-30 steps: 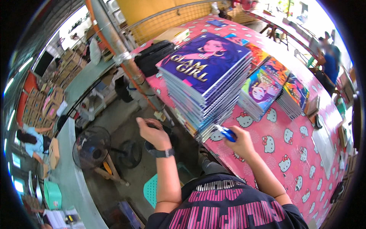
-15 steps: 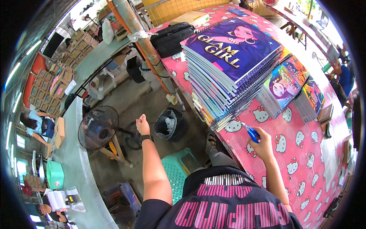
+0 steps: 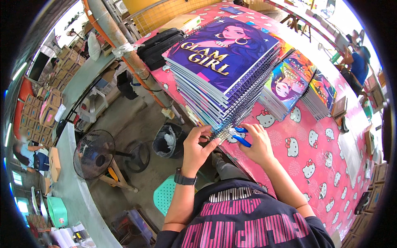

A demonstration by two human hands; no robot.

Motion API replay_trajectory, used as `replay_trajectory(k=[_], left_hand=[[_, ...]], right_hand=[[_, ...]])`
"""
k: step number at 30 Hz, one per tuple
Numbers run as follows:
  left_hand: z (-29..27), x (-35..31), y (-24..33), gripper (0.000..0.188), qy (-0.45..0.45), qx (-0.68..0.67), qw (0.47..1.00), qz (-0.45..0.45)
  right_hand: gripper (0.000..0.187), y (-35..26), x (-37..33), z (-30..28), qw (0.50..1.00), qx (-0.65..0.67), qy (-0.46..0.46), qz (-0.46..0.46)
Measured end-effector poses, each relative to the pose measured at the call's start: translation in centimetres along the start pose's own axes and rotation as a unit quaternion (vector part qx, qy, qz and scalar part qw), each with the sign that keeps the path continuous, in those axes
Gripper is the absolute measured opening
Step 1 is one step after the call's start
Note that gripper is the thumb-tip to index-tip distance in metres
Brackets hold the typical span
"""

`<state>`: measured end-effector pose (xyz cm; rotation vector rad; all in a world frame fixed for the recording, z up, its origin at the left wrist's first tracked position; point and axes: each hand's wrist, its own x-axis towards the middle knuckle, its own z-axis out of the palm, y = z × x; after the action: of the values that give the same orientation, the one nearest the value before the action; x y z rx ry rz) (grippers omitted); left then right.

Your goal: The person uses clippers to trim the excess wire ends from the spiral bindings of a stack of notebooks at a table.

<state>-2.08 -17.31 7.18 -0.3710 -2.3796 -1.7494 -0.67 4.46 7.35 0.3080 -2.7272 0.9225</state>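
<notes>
A tall stack of spiral notebooks (image 3: pixel 225 49) with a purple cover on top stands at the table's left edge, its coils facing right. My left hand (image 3: pixel 196 149), with a dark watch on the wrist, has thumb and fingers closed around the near lower corner of the stack, by the coil ends. Just right of it, my right hand (image 3: pixel 258 142) grips blue-handled pliers (image 3: pixel 242 141). The handles are spread apart. The jaws reach the coil ends of the low notebooks; their exact bite is too small to tell.
Smaller colourful notebooks (image 3: pixel 285 84) lie right of the stack on the pink patterned tablecloth (image 3: pixel 289 165). A black bag (image 3: pixel 159 47) sits behind left. A pole (image 3: pixel 136 62), a bin (image 3: pixel 167 140), a fan (image 3: pixel 94 155) and a green stool (image 3: pixel 165 194) are at left. Other people work farther off.
My left hand has come from over the floor to the stack's near corner. My right hand has brought the pliers left to the coil ends, and their handles have spread. The view has shifted.
</notes>
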Motion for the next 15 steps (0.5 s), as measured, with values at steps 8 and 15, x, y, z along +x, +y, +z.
replay_trajectory(k=[8,15], left_hand=[[1.3,-0.1,1.2,0.021,0.069,0.124,0.988,0.058],[1.3,-0.1,1.1,0.021,0.066,0.144,0.986,0.052]], right_hand=[[0.059,-0.6,-0.1,0.0,1.0,-0.028,0.001,-0.009],[0.041,-0.8,0.3,0.2,1.0,-0.01,-0.027,0.01]])
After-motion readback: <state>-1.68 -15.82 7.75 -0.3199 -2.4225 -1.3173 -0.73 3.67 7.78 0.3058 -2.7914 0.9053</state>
